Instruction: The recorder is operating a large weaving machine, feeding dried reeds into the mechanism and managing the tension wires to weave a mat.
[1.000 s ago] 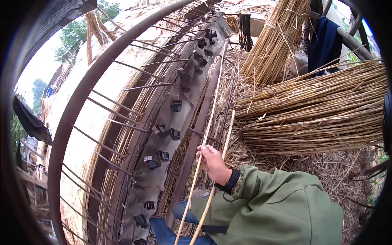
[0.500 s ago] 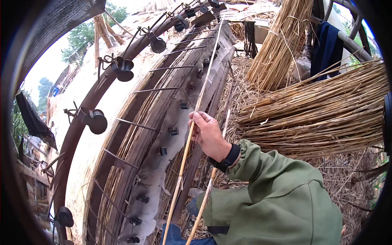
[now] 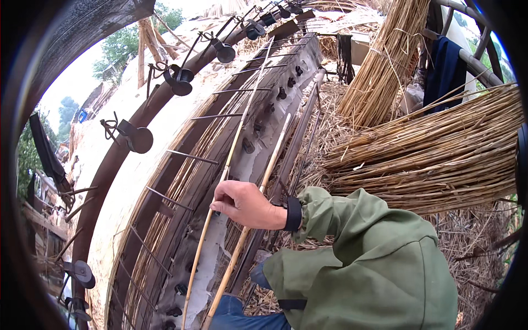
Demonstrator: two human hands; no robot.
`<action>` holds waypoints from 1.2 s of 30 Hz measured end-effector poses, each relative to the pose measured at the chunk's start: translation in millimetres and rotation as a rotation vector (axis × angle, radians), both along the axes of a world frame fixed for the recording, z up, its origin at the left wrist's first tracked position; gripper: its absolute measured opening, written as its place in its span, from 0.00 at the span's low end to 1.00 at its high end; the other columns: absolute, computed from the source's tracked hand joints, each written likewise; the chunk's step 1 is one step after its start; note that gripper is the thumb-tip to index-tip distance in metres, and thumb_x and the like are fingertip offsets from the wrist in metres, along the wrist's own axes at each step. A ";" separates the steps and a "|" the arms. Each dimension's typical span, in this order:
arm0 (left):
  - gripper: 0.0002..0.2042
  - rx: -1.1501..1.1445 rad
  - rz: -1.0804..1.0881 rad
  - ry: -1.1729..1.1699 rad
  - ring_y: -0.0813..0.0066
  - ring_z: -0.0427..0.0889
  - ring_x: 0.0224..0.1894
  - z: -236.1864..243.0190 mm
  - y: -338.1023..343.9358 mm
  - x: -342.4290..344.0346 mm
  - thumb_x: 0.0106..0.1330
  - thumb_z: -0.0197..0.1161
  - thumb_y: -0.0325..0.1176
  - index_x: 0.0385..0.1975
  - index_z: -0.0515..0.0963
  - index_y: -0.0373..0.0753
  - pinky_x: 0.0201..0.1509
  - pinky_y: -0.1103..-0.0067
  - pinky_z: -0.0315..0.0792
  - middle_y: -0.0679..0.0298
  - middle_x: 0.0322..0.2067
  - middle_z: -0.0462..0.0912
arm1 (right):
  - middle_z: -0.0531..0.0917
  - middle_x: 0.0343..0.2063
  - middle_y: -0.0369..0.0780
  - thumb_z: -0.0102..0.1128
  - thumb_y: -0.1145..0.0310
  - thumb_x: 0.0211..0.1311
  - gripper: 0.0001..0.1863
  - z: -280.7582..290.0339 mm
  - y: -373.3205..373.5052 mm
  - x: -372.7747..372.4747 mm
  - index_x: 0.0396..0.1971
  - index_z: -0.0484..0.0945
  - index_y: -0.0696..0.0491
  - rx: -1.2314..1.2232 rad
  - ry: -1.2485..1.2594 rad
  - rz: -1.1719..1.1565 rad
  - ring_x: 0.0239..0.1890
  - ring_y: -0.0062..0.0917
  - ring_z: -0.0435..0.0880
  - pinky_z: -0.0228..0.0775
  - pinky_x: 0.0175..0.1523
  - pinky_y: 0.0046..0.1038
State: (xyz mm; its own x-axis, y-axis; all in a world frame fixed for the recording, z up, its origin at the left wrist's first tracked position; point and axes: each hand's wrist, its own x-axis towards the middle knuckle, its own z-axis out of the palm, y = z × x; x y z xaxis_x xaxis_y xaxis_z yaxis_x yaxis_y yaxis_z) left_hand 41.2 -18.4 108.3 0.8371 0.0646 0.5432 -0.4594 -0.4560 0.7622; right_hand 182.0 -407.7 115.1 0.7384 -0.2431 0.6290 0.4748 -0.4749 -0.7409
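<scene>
My right hand (image 3: pixel 242 203), in a green sleeve (image 3: pixel 352 225) with a dark band (image 3: pixel 293 214) on the wrist, is closed around a long thin reed stalk (image 3: pixel 242 125). The fingertips are mostly hidden behind the hand. That stalk slants from the far end of the machine down to the lower edge. A second, thicker stalk (image 3: pixel 275 149) runs beside it and passes under my hand. Both lie over the long weaving frame (image 3: pixel 181 181), which has a row of thin metal rods (image 3: pixel 192 158) across its slot. My left hand is out of view.
A curved brown pipe (image 3: pixel 118 159) with round dark weights (image 3: pixel 137 138) hung on it stands at the left. Reed bundles (image 3: pixel 418 148) lie at the right, another bundle (image 3: pixel 385 60) leaning behind them. Loose straw (image 3: pixel 467 236) covers the ground. Dark cloth (image 3: pixel 445 71) hangs on a rail.
My right hand has moved left and nearer to me, and now lies lower along the stalk with its back turned up. Both stalks have shifted left over the frame. The view has turned slightly.
</scene>
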 end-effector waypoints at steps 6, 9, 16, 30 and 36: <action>0.17 0.010 -0.001 0.042 0.55 0.74 0.49 -3.2 6.5 -4.8 0.67 0.50 0.27 0.55 0.65 0.34 0.47 0.69 0.72 0.46 0.52 0.69 | 0.70 0.33 0.39 0.61 0.71 0.44 0.16 26.8 29.6 -15.8 0.35 0.69 0.56 -0.764 -0.227 0.259 0.35 0.29 0.76 0.73 0.32 0.28; 0.16 -0.307 -0.026 0.137 0.58 0.75 0.47 11.4 12.7 -17.7 0.67 0.51 0.28 0.54 0.66 0.36 0.46 0.70 0.73 0.48 0.50 0.70 | 0.68 0.29 0.38 0.54 0.73 0.44 0.09 39.5 63.5 -3.8 0.28 0.68 0.54 -0.866 -0.264 0.331 0.32 0.26 0.75 0.71 0.28 0.26; 0.10 -1.026 -0.043 0.352 0.69 0.80 0.33 -3.5 -6.6 -26.5 0.62 0.48 0.20 0.41 0.74 0.29 0.40 0.75 0.76 0.50 0.51 0.72 | 0.74 0.21 0.38 0.64 0.77 0.43 0.07 77.3 86.9 48.4 0.21 0.73 0.57 -0.669 -0.225 0.328 0.20 0.31 0.75 0.65 0.24 0.28; 0.08 -1.236 0.168 0.602 0.75 0.81 0.36 -104.5 -12.8 -61.0 0.64 0.50 0.25 0.38 0.75 0.33 0.26 0.87 0.67 0.59 0.42 0.78 | 0.78 0.21 0.46 0.65 0.73 0.39 0.09 31.0 169.4 243.8 0.19 0.74 0.59 -0.790 0.022 0.177 0.28 0.41 0.77 0.67 0.34 0.36; 0.08 -1.291 0.122 0.641 0.77 0.80 0.35 -129.2 -13.3 -55.8 0.65 0.49 0.26 0.39 0.75 0.34 0.30 0.87 0.69 0.60 0.35 0.80 | 0.77 0.22 0.45 0.62 0.77 0.42 0.07 54.2 152.5 202.6 0.21 0.73 0.60 -0.773 -0.051 0.164 0.26 0.38 0.76 0.65 0.33 0.34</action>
